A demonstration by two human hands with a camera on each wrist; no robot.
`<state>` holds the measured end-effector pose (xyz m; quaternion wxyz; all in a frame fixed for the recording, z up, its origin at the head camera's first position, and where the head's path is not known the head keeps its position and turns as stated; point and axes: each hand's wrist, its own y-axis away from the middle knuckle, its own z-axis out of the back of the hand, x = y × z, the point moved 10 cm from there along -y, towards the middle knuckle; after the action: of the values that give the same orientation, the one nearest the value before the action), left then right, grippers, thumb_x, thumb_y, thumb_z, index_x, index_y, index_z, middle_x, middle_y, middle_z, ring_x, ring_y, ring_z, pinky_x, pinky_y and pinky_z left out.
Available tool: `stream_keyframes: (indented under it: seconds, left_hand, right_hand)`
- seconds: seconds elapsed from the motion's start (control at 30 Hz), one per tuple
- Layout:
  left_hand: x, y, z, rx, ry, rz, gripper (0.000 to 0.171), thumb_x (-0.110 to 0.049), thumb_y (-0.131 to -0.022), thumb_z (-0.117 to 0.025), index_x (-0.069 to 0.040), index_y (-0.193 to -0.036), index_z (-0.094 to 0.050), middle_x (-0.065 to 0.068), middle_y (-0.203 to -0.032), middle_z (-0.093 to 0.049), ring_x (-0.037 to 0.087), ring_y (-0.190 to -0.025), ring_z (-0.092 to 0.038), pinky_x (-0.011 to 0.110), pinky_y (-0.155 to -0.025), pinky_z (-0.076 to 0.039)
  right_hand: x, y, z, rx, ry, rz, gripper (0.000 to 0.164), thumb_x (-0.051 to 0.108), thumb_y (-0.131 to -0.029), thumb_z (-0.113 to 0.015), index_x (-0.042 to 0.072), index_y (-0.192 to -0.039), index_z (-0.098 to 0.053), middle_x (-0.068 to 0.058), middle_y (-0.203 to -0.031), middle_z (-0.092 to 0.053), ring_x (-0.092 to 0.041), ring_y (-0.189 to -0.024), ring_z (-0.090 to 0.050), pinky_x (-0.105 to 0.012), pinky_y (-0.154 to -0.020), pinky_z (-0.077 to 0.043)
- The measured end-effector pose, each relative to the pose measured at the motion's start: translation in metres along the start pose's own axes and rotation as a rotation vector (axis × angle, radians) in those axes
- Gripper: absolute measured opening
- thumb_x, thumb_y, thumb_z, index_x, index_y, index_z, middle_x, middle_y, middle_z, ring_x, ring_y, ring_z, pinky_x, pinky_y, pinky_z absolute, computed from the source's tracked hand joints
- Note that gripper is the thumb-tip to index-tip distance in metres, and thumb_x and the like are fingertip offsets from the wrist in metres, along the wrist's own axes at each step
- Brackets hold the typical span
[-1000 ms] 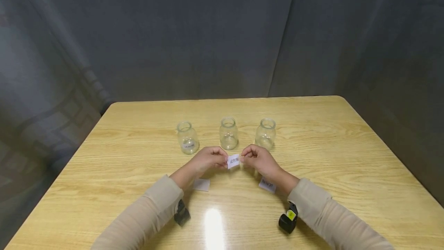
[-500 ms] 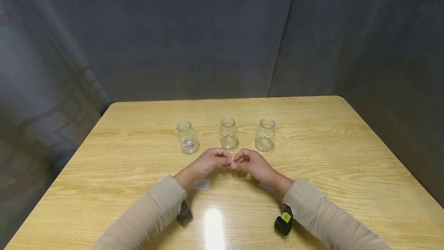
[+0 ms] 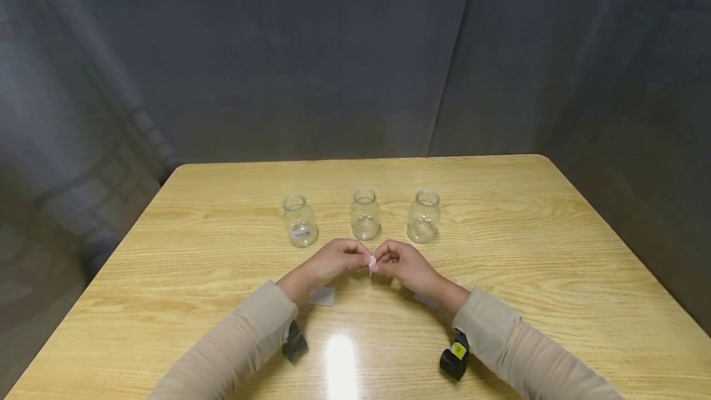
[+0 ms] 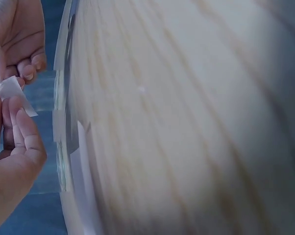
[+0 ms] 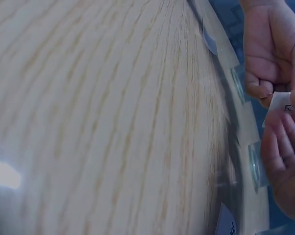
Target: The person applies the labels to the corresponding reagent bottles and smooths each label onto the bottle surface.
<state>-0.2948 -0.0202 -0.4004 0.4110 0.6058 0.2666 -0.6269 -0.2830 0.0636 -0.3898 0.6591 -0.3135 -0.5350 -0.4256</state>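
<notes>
My left hand (image 3: 332, 262) and right hand (image 3: 407, 264) meet near the middle of the table, fingertips almost touching. Both pinch a small white paper label (image 3: 372, 262), mostly hidden by the fingers in the head view. Part of the label's printing shows on the label (image 5: 281, 102) in the right wrist view; a bent corner of the label (image 4: 14, 93) appears in the left wrist view. Just beyond the hands stand three open glass jars: a left jar (image 3: 300, 215) with a printed label (image 3: 302, 234) on its side, a middle jar (image 3: 365, 218) and a right jar (image 3: 423, 221).
One white paper label (image 3: 322, 296) lies on the wooden table (image 3: 222, 233) beside the left wrist. Another label (image 3: 426, 300) is partly covered by the right forearm. A dark curtain (image 3: 311, 60) hangs behind the far table edge.
My hands have drawn together over the label. Its printed face, turned to the head camera a second ago, is now mostly covered by the fingers. The jars have stayed put.
</notes>
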Motion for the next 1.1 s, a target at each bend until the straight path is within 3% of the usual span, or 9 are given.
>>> stream_keyframes:
  seconds: [0.23, 0.5, 0.73, 0.83, 0.93, 1.1]
  left_hand:
    - [0.002, -0.001, 0.003, -0.029, 0.021, 0.003, 0.013, -0.003, -0.083, -0.052, 0.009, -0.088, -0.053, 0.008, -0.085, -0.056, 0.017, -0.079, -0.056, 0.032, -0.075, -0.047]
    - [0.007, 0.000, 0.007, -0.076, -0.004, 0.037, 0.004, 0.001, -0.080, -0.052, 0.004, -0.079, -0.050, 0.007, -0.079, -0.053, 0.015, -0.074, -0.054, 0.030, -0.071, -0.048]
    - [0.006, 0.003, 0.010, -0.084, -0.048, 0.044, 0.009, -0.001, -0.076, -0.056, 0.005, -0.080, -0.050, 0.006, -0.074, -0.052, 0.017, -0.069, -0.052, 0.031, -0.069, -0.048]
    - [0.006, 0.005, 0.013, -0.099, -0.060, 0.038, 0.010, 0.000, -0.076, -0.055, 0.006, -0.082, -0.050, 0.007, -0.076, -0.052, 0.017, -0.070, -0.051, 0.031, -0.069, -0.047]
    - [0.001, 0.008, 0.014, -0.108, -0.068, 0.027, 0.010, 0.000, -0.077, -0.056, 0.006, -0.083, -0.050, 0.006, -0.076, -0.052, 0.017, -0.070, -0.051, 0.033, -0.069, -0.047]
    - [-0.019, 0.016, 0.009, -0.110, -0.111, 0.000, 0.008, 0.002, -0.076, -0.055, 0.006, -0.081, -0.050, 0.005, -0.074, -0.052, 0.015, -0.069, -0.049, 0.037, -0.070, -0.046]
  right_hand:
    - [-0.001, 0.001, 0.000, -0.016, -0.099, 0.008, 0.017, -0.006, -0.080, -0.051, -0.008, -0.097, -0.047, -0.008, -0.072, -0.056, -0.022, -0.072, -0.057, -0.034, -0.070, -0.049]
    - [0.000, 0.006, 0.006, -0.033, 0.043, 0.015, 0.019, -0.005, -0.077, -0.054, -0.002, -0.096, -0.056, -0.004, -0.073, -0.051, -0.014, -0.062, -0.046, -0.022, -0.054, -0.040]
    - [0.004, 0.011, 0.007, 0.008, 0.071, 0.026, 0.018, 0.004, -0.081, -0.057, -0.003, -0.097, -0.056, -0.008, -0.082, -0.058, -0.018, -0.074, -0.054, -0.034, -0.068, -0.045]
    - [0.001, 0.009, 0.008, 0.031, 0.052, 0.046, 0.019, 0.003, -0.082, -0.055, -0.004, -0.099, -0.056, -0.011, -0.085, -0.060, -0.021, -0.079, -0.056, -0.034, -0.071, -0.046]
    - [0.001, 0.009, 0.010, 0.028, 0.070, 0.069, 0.018, 0.000, -0.081, -0.053, -0.004, -0.098, -0.057, -0.012, -0.087, -0.061, -0.022, -0.080, -0.057, -0.032, -0.071, -0.047]
    - [0.003, 0.009, 0.018, -0.017, 0.143, 0.078, 0.012, 0.005, -0.081, -0.056, 0.001, -0.091, -0.060, -0.008, -0.088, -0.061, -0.019, -0.080, -0.056, -0.030, -0.070, -0.046]
